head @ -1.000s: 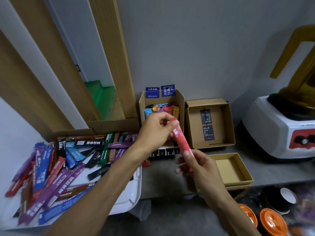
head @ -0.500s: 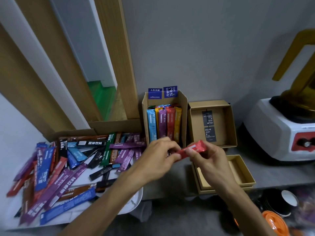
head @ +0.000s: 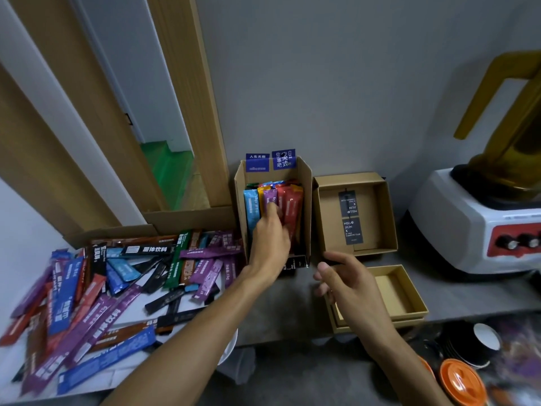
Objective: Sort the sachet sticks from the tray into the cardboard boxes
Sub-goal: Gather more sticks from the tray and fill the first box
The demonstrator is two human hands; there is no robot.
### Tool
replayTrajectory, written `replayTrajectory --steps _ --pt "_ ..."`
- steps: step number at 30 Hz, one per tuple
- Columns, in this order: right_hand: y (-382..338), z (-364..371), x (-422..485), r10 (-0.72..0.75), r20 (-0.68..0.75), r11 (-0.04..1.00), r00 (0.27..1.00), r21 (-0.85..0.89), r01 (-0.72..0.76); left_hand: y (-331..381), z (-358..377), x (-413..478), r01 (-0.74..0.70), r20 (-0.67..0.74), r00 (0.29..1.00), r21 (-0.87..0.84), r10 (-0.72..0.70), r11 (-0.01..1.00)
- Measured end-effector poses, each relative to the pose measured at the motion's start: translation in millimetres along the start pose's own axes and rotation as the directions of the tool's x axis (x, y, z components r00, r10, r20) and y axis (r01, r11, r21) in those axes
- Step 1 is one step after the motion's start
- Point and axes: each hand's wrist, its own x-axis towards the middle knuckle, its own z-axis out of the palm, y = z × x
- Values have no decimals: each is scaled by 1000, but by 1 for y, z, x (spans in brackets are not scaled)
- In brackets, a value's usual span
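**Left hand in the tall box, right hand free**

We see a row of sticks [head: 252, 210] standing upright in the tall box [head: 306, 186]: blue, yellow, purple and red, packed side by side. The left hand [head: 270, 238] reaches into this box from the front. Its fingers lie forward against the purple and red sticks, touching them. We see only the back of the hand, so we cannot tell whether the fingers pinch a stick or merely press on the row.

The right hand [head: 348, 285] hangs in the air just right of the tall box. Its fingers are loosely spread and slightly bent, and it holds nothing. It sits over the near left corner of the low box [head: 409, 297], which stands on the counter [head: 278, 312] at the front edge.

Behind the low box and beside the tall one is a wide box [head: 385, 212], with two black tags [head: 349, 218] lying on its floor.

To the left the white tray [head: 231, 344] carries the loose pile [head: 96, 288] of sticks, lying flat and crossed over one another: purple, blue, red, brown, black and green.

At far right stands a white blender [head: 474, 218] with a red panel and an amber jug. Below the counter edge we see dark cups [head: 474, 344] and an orange lid [head: 461, 382], all blurred.
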Motion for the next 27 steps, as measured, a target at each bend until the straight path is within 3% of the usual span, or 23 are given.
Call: replayTrajectory --steps 5,8,13,16,21,23,27 --pt "4 -7 -1 15 -27 1000 1000 -26 -16 -12 2 -7 -217 11 975 225 220 950" --pt "4 -10 2 11 -35 999 999 -45 -12 -17 2 -6 -350 89 933 434 348 830" --pt "5 -10 10 13 -27 999 1000 -43 -14 -11 2 3 -371 86 910 607 406 703" --pt "6 -9 11 9 1 999 1000 -52 -9 -6 2 2 -349 86 922 602 377 718" --pt "8 1 7 -18 67 983 998 -182 30 0 -33 -46 -242 37 968 383 247 892" --pt "5 18 2 -22 148 967 989 -248 58 -8 -62 -75 -210 14 976 338 218 918" --pt "-9 78 5 -148 359 854 922 -424 302 -51 -124 -114 25 -99 995 351 10 936"
